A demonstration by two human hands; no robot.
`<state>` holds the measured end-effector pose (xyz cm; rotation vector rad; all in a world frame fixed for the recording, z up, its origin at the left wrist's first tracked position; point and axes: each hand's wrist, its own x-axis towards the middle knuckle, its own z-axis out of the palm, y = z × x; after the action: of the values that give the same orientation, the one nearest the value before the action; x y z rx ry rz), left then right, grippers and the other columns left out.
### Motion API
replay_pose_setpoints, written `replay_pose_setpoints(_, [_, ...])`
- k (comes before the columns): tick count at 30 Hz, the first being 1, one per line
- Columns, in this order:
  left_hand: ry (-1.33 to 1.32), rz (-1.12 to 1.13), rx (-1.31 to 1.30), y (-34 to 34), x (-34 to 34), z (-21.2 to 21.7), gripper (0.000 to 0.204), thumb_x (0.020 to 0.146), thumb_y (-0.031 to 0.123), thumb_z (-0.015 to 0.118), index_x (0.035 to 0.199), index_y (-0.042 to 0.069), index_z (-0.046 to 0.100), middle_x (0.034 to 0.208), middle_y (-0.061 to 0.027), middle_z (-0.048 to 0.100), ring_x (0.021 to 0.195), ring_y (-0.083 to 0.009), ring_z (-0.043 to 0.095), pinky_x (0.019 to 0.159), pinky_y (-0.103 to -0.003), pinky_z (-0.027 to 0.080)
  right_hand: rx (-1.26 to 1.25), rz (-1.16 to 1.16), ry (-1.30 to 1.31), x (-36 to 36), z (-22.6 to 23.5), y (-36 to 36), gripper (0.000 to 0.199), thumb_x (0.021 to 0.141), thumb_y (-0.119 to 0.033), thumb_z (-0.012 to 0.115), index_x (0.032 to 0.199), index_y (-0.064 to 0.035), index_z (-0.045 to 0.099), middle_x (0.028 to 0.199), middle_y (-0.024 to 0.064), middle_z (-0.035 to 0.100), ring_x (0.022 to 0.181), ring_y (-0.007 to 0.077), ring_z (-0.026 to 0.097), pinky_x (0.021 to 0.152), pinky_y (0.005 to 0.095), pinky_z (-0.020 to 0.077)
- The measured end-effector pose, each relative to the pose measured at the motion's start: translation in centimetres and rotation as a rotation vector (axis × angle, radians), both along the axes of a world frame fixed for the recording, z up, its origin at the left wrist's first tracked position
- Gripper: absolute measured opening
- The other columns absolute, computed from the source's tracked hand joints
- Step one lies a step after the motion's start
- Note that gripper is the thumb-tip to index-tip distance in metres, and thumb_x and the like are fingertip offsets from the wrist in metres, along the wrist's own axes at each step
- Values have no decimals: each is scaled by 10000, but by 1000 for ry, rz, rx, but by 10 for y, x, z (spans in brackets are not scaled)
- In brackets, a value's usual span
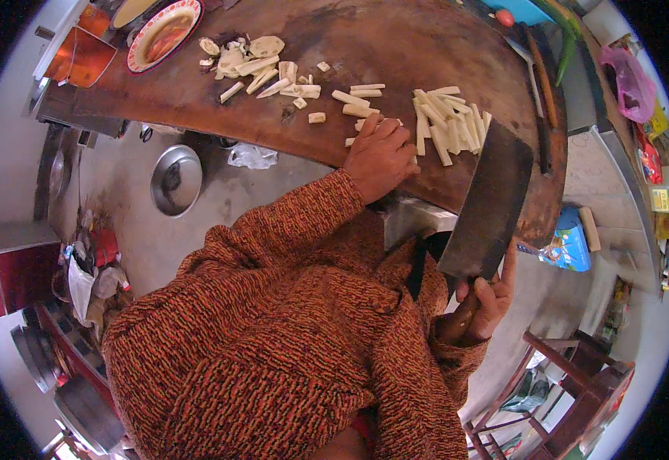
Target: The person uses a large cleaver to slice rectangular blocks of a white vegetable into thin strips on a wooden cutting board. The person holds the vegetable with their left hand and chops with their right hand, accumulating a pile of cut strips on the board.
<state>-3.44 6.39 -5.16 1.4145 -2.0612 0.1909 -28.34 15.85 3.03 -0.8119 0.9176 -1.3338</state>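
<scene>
My right hand (492,303) is closed around the handle of a broad, dark cleaver (488,203). The blade points up and away over the front edge of a brown wooden table (288,142). Bent fingers of my left hand (384,157) press down on pale vegetable sticks on the tabletop, partly hiding them. Just beyond those fingers lie a few more loose sticks (357,101). A pile of cut sticks (449,119) sits between the left hand and the cleaver. Farther left is a heap of pale pieces and slices (250,61).
A patterned plate (166,34) and an orange container (81,57) stand at the far left. A long wooden-handled tool (542,84) and a green vegetable (568,42) lie at the right. On the floor are a metal basin (176,181) and a wooden chair (572,391).
</scene>
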Motion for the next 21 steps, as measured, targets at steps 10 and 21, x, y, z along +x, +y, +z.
replay_pose_setpoints(10, [-54,-82,-45,0,-2,-11,253,754,245,710,953,109,633,898,-60,593,972,-262,541,993,-461,368,-32,-88,53,-29,-2,-2,851,717,7,592,1483,42,224,1076,244,614,557,179,544,449,264,442])
replay_pose_setpoints(21, [70,22,-84,5,6,-22,217,742,213,714,932,142,639,886,-37,604,963,-257,551,953,-453,381,-50,-67,127,-19,-1,0,830,767,-19,587,1489,54,184,1110,235,611,560,142,550,454,211,414])
